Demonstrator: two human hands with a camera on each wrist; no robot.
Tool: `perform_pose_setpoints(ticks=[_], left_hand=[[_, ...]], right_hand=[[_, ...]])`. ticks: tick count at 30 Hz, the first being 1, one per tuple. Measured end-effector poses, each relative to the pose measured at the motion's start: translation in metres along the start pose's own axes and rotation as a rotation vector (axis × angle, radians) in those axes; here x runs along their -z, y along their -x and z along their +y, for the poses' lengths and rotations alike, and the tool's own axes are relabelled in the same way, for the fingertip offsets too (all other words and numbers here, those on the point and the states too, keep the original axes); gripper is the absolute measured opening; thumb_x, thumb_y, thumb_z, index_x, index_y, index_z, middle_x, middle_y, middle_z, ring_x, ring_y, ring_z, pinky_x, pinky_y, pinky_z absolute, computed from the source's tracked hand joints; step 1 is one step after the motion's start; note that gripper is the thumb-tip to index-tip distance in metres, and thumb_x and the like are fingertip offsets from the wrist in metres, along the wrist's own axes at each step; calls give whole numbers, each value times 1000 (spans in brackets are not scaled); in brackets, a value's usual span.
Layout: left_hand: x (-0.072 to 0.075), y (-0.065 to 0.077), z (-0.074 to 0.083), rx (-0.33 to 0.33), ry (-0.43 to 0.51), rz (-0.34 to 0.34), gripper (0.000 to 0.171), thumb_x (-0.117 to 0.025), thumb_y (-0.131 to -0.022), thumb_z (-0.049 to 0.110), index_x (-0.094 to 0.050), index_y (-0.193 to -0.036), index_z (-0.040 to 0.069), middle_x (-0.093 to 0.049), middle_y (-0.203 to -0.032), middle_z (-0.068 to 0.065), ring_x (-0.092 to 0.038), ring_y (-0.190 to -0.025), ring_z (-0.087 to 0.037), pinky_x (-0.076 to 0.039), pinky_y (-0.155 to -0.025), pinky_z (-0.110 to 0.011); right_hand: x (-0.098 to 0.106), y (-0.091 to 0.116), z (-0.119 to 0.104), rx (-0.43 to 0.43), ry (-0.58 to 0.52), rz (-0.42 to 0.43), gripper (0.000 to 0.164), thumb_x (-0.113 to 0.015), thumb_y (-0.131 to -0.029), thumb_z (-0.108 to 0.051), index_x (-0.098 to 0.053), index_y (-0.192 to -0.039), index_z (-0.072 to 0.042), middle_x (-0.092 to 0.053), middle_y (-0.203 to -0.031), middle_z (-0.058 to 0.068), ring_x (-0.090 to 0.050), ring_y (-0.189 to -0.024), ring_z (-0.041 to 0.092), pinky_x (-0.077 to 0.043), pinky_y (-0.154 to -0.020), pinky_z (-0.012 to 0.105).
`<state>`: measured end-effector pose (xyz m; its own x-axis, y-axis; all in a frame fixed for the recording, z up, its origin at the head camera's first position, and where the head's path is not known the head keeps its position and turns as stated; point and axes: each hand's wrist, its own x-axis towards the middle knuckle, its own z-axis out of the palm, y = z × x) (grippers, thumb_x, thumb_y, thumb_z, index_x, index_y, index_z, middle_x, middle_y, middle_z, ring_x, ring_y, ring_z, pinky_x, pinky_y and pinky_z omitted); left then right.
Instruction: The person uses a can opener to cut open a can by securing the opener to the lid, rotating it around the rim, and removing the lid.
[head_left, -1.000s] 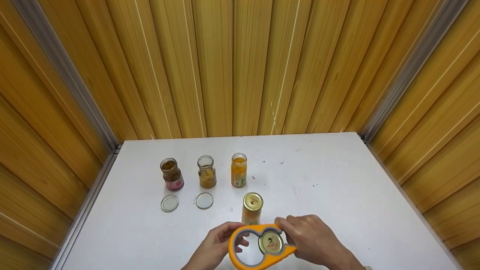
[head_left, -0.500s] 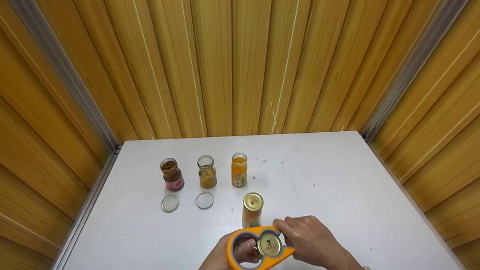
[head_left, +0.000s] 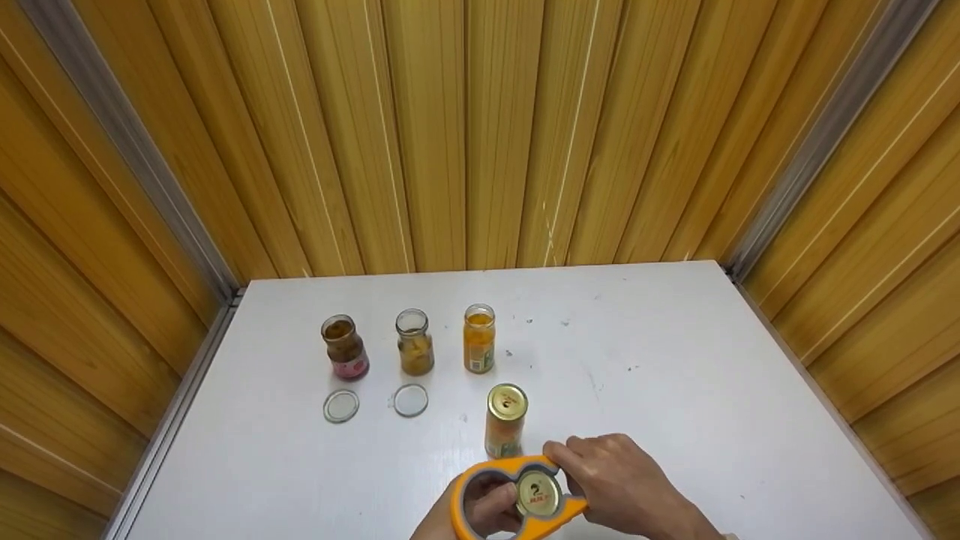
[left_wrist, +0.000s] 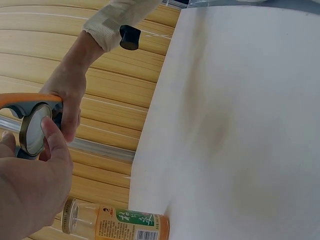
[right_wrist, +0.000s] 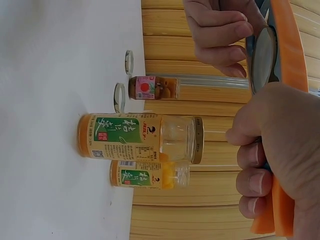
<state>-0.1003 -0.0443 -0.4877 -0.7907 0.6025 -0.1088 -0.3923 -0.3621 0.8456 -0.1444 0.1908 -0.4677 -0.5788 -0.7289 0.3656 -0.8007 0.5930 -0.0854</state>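
- The right hand (head_left: 619, 480) grips the handles of the orange opener (head_left: 506, 463), held in the air over the near part of the bench (head_left: 660, 397).
- The left hand (left_wrist: 35, 187) pinches the gold lid (head_left: 538, 493) in the opener's smaller ring; the left wrist view alone shows a fingertip on its pale underside.
- From the head, only the lid's printed top shows, with a finger reaching through the larger ring.
- The closed jar (head_left: 504, 431), glass under a shiny gold cap, stands upright just beyond the opener; both wrist views show its green label.
- Toward the far edge stand three uncovered glass jars: the pink-label jar (head_left: 347, 356), the middle jar (head_left: 415, 352) and the orange jar (head_left: 478, 346).
- Two loose lids, the left lid (head_left: 341, 406) and right lid (head_left: 410, 400), lie flat, nearer the bench's left edge than its right.
- A wide stretch of smooth white, speckled with dark marks, runs from the jars to the right edge.
- Ribbed wood-grain wall panels (head_left: 487, 135) rise along the far edge.
- The left wrist view also catches a knitted cuff (left_wrist: 102, 31).
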Motion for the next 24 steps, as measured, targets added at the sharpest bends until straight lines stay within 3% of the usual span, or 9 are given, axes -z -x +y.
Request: perform_pose_setpoints(ticks=[9,15,22,24], left_hand=[[-3,0,-6,12,61,-36,37,-44,-99,22,-51,-128,1,-55,-120,-21,-59,-102,-28,-49,-87,-43],[0,3,-12,30,120,-82,37,-43,-99,19,-50,-129,-1,-58,-115,-21,-63,-87,-18,-53,-78,-31],[0,4,-7,25,-61,73,32,-55,-94,24,-61,-116,2,-65,-96,-14,-58,-69,-12,-52,-62,-23],[0,4,-7,23,-72,82,31,-55,-94,23,-62,-115,2,-65,-95,-13,-58,-68,-12,-52,-62,-22]], right_hand=[[-4,1,-2,10,-10,-5,48,-74,-57,1,-52,-93,-23,-39,-60,-16,-34,-47,-3,-31,-41,13],[-10,4,-2,24,-17,7,50,-73,-57,2,-52,-95,-23,-37,-60,-16,-32,-46,-3,-29,-41,13],[-14,4,-4,17,-26,-12,47,-74,-62,-1,-52,-96,-24,-39,-61,-16,-35,-47,-3,-32,-42,13],[-14,4,-4,16,-21,-21,46,-75,-62,-1,-52,-95,-24,-40,-61,-16,-36,-48,-3,-32,-42,14]])
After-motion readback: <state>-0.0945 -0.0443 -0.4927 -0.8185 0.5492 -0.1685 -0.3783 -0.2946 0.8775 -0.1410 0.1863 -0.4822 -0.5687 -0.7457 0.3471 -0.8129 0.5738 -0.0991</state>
